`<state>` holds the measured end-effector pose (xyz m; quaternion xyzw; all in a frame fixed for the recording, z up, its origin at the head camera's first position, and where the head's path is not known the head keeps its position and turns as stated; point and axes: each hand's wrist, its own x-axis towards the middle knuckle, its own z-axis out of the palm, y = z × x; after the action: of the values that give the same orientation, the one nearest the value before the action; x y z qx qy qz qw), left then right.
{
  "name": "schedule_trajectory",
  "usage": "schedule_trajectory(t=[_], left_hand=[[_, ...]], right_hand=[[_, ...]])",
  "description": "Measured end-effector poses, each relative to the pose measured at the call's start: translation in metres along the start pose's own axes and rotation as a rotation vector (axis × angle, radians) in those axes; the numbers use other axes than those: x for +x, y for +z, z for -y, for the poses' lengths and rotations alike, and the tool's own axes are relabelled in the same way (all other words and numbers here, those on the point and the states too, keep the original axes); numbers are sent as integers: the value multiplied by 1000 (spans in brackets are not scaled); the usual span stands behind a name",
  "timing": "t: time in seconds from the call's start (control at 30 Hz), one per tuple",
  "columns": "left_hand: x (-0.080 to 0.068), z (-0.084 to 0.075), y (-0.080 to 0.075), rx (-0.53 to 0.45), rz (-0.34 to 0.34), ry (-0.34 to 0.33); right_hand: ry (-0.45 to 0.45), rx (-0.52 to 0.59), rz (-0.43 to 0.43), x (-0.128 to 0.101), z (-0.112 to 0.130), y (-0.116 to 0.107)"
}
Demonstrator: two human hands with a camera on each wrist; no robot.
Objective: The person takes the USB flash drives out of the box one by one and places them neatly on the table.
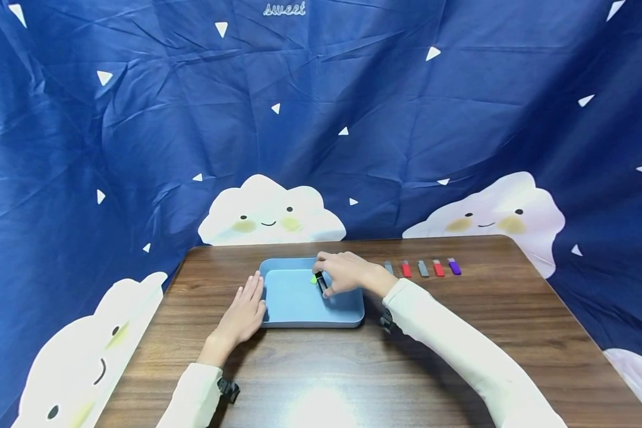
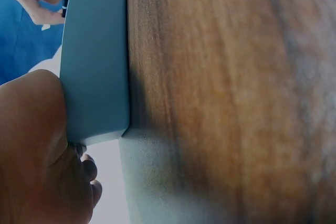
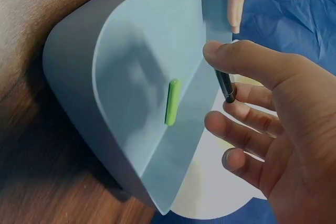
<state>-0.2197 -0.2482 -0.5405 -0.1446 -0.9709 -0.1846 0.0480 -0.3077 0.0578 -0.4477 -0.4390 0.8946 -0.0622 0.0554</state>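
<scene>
My right hand [image 1: 348,272] is over the right part of a light blue tray [image 1: 294,300], pinching a slim black stick [image 1: 321,284] between thumb and fingers. In the right wrist view, a pale band shows near one end of the stick, and the other fingers are loosely bent. Below it on the tray floor lies a small lime-green stick [image 3: 172,102] with rounded ends. My left hand [image 1: 244,312] rests against the tray's left side, its fingers extended along the rim. From the left wrist, the palm appears close beside the tray wall [image 2: 97,61].
Right of the tray, a row of small USB sticks lies on the wooden table [image 1: 321,362]: grey ones, a red one [image 1: 406,269], another red one [image 1: 438,268] and a purple one [image 1: 454,266]. A blue cloth [image 1: 321,142] with clouds hangs behind the table's far edge.
</scene>
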Motion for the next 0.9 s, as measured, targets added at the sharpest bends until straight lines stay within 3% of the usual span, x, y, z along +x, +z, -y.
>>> schedule_trajectory(t=[0.67, 0.9], left_hand=[[-1, -6, -4, 34, 28, -37], [-1, -5, -1, 24, -5, -7]], right_hand=[[83, -7, -80, -45, -28, -14], [107, 10, -111, -65, -37, -19]])
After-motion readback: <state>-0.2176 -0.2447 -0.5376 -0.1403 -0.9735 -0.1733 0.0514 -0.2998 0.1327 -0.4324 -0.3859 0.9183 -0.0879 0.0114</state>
